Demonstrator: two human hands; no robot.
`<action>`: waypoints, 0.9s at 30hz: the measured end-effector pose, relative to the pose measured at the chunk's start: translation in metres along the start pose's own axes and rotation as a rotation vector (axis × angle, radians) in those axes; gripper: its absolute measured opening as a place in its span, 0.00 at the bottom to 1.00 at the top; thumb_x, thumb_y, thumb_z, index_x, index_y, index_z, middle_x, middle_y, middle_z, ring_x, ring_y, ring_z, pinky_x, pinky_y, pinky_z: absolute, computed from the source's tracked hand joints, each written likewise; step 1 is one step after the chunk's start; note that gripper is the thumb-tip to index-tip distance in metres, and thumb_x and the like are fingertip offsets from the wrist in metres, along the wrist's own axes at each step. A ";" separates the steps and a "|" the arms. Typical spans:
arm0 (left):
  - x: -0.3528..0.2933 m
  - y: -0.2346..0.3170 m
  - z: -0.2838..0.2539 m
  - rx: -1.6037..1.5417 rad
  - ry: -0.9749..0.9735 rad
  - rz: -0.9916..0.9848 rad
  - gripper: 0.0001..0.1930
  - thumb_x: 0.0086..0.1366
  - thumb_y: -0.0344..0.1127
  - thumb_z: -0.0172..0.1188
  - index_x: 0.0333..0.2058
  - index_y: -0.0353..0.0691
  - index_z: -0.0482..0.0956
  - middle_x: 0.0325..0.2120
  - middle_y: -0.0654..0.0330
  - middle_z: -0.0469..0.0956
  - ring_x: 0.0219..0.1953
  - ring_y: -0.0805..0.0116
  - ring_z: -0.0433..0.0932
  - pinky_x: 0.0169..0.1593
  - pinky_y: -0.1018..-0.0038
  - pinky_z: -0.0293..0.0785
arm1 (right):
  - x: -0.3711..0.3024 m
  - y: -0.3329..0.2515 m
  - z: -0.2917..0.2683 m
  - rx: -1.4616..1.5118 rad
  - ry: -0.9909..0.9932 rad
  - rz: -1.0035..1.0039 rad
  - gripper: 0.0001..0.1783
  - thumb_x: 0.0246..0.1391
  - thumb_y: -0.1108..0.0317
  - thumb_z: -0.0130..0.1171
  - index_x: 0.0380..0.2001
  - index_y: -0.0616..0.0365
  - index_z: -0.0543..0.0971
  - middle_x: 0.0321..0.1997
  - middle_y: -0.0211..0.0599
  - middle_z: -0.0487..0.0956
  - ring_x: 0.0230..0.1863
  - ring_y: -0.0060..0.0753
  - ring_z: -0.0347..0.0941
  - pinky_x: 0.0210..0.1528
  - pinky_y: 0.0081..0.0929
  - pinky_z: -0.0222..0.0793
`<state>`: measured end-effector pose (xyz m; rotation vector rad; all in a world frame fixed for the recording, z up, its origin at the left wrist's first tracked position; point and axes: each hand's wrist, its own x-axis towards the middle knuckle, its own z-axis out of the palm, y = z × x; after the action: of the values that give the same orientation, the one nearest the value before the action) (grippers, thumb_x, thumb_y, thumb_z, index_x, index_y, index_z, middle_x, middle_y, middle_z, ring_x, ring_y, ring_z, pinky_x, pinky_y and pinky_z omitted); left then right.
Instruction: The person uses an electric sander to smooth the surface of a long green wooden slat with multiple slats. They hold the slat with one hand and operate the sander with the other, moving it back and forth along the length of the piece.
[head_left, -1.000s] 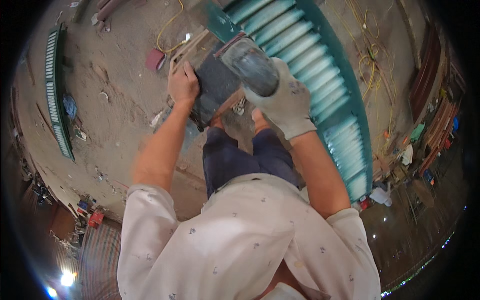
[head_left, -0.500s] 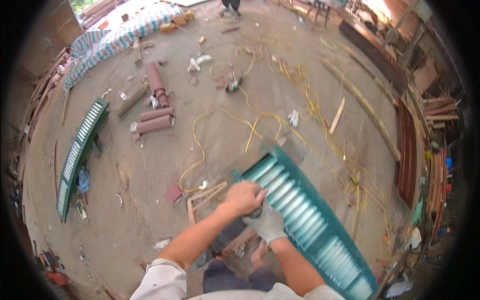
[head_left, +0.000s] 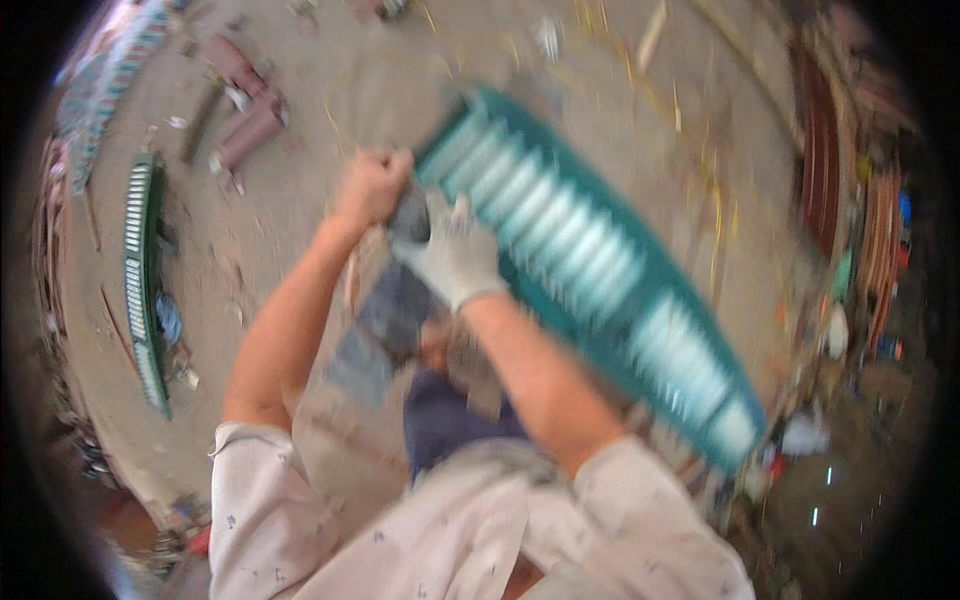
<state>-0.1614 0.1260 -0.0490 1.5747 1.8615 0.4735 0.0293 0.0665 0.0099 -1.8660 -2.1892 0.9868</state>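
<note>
A pale printed shirt and dark shorts are seen nearest, with a dull, flat dark slab between them and the hands. In the gloved right hand a rounded grey tool is judged to be gripped, the fingers being closed about its body; its working face is hidden. The bare left hand is curled into a narrow fist just beside the tool – whether anything is held in it cannot be told through the blur. The green panel is found to the right of both hands, its squared upper end close by the tool; contact there cannot be confirmed. The step in hand is judged to be handling of the tool at that end, and for the next move a firm right grip and a controlled angle to the surface would be called for. One long edge of the panel is bowed; its frame is smooth and painted, and its pale slats are ridged, close-set and glossy. Farther off, a slimmer slatted panel is noted at left beside a crumpled blue bundle. Beyond lie reddish tubes, smooth and cylindrical, and dark brown boards at right – all on a dusty, littered floor.
</note>
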 end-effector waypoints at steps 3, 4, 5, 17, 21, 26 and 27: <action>-0.073 0.059 0.037 -0.195 -0.007 -0.059 0.22 0.75 0.46 0.58 0.34 0.31 0.89 0.26 0.43 0.85 0.29 0.59 0.85 0.39 0.59 0.78 | -0.077 0.066 -0.009 -0.095 -0.068 0.035 0.35 0.59 0.39 0.72 0.58 0.53 0.78 0.43 0.48 0.88 0.43 0.55 0.89 0.45 0.49 0.84; -0.089 0.082 0.052 -0.215 -0.013 -0.060 0.22 0.75 0.46 0.59 0.35 0.30 0.89 0.26 0.44 0.85 0.29 0.61 0.84 0.39 0.60 0.78 | -0.104 0.085 -0.017 -0.118 -0.046 0.045 0.33 0.58 0.41 0.74 0.55 0.54 0.78 0.41 0.48 0.89 0.41 0.53 0.89 0.43 0.48 0.84; -0.110 0.122 0.070 -0.205 -0.063 -0.083 0.22 0.74 0.47 0.60 0.35 0.31 0.89 0.28 0.42 0.86 0.30 0.53 0.86 0.40 0.60 0.79 | -0.130 0.107 -0.025 -0.099 -0.071 0.119 0.33 0.57 0.42 0.75 0.56 0.53 0.79 0.43 0.47 0.89 0.43 0.53 0.89 0.44 0.48 0.84; -0.224 0.210 0.170 0.034 -0.583 0.647 0.44 0.52 0.39 0.83 0.66 0.40 0.74 0.58 0.50 0.77 0.64 0.45 0.74 0.65 0.51 0.73 | -0.273 0.266 -0.064 -0.230 -0.181 0.329 0.38 0.51 0.61 0.76 0.68 0.44 0.77 0.46 0.40 0.90 0.47 0.51 0.88 0.49 0.50 0.82; -0.165 0.173 0.116 0.236 -0.503 0.621 0.39 0.44 0.23 0.78 0.59 0.36 0.77 0.54 0.50 0.78 0.57 0.43 0.78 0.60 0.54 0.78 | -0.198 0.196 -0.059 -0.090 -0.207 0.261 0.36 0.52 0.58 0.76 0.64 0.49 0.78 0.43 0.44 0.89 0.46 0.50 0.89 0.46 0.48 0.84; -0.135 0.160 0.083 0.325 -0.463 0.567 0.39 0.42 0.26 0.82 0.57 0.36 0.80 0.49 0.50 0.79 0.54 0.44 0.79 0.58 0.55 0.79 | -0.159 0.169 -0.034 -0.079 -0.232 0.222 0.31 0.57 0.54 0.73 0.61 0.51 0.79 0.42 0.45 0.89 0.43 0.50 0.89 0.42 0.50 0.83; -0.134 0.161 0.084 0.329 -0.474 0.556 0.40 0.41 0.26 0.83 0.57 0.36 0.81 0.48 0.50 0.79 0.54 0.43 0.79 0.58 0.55 0.78 | -0.161 0.172 -0.036 -0.068 -0.243 0.233 0.30 0.57 0.54 0.73 0.60 0.51 0.79 0.42 0.44 0.89 0.44 0.50 0.89 0.43 0.50 0.83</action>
<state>0.0233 0.0203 0.0261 2.2054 1.1722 0.0040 0.2314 -0.0591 -0.0005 -2.1752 -2.1914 1.2562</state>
